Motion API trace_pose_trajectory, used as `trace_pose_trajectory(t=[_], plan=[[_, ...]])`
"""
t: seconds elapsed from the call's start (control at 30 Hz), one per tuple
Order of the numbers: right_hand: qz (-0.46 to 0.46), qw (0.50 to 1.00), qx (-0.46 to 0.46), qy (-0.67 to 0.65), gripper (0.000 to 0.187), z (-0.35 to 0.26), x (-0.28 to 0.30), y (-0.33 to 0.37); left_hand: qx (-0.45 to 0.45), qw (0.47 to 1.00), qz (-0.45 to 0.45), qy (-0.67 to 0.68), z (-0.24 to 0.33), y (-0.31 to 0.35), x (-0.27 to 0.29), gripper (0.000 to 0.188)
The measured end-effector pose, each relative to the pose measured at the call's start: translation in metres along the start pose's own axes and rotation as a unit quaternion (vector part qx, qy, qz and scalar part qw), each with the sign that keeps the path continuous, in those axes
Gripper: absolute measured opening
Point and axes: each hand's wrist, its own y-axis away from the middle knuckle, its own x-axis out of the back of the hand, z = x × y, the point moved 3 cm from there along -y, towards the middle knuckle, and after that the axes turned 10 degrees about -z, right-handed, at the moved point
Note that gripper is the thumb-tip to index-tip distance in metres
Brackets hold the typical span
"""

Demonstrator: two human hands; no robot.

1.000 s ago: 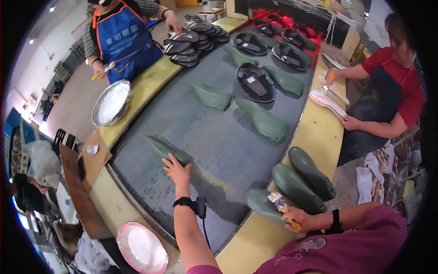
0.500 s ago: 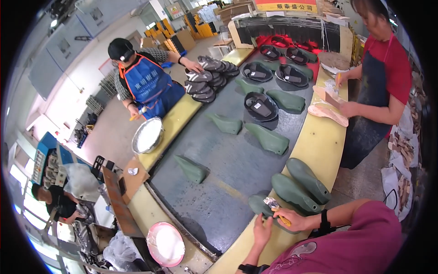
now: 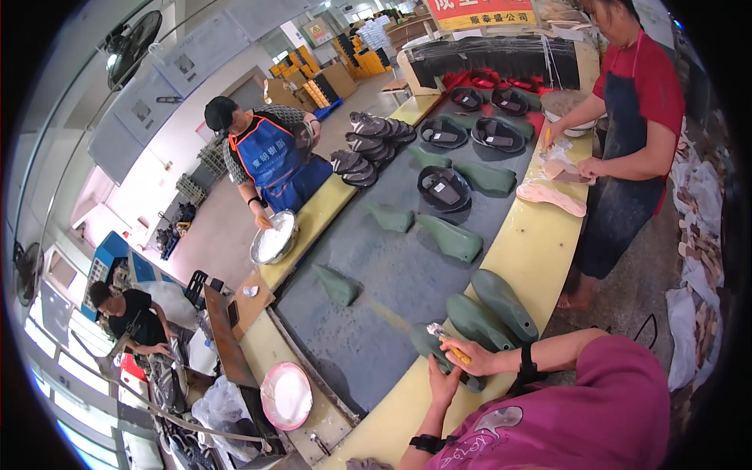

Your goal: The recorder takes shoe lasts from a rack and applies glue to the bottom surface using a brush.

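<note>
My right hand (image 3: 476, 358) grips a small brush (image 3: 446, 340) with a yellow handle and pale bristles, its tip over a green shoe last (image 3: 429, 345) at the near edge of the grey belt (image 3: 384, 313). My left hand (image 3: 443, 386) holds that same last from the near side, fingers curled on it. Two more green lasts (image 3: 501, 301) lie just right of it on the yellow side board (image 3: 540, 235).
A pink bowl of white paste (image 3: 287, 395) sits on the yellow ledge at left. More green lasts (image 3: 338, 285) and black soles (image 3: 443, 188) lie along the belt. One person in a blue apron (image 3: 270, 157) works across it, another (image 3: 627, 133) at the right.
My left hand came off the belt, where it lay beside a last, and now holds the last under the brush. The view has swung right, and that far last rode away along the belt.
</note>
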Motion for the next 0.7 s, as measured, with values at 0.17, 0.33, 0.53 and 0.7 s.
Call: trace_pose_trajectory(t=[0.17,0.33,0.53,0.7], plan=[[0.056,0.995,0.075,0.028,0.018,-0.018,0.028,-0.004,0.12,0.909,-0.105,0.385,0.015,0.026,0.043,0.075],[0.077,0.982,0.152,0.081,0.014,-0.009,0.034,-0.005,0.115,0.984,-0.031,0.134,-0.001,0.019,0.055,0.078],[0.031,0.994,0.098,0.038,0.02,-0.017,0.061,-0.03,0.175,0.97,0.018,0.165,0.004,-0.025,0.061,0.061],[0.009,0.998,0.024,-0.055,0.014,-0.032,0.096,-0.054,0.212,0.865,-0.089,0.446,0.019,-0.015,0.08,0.06]])
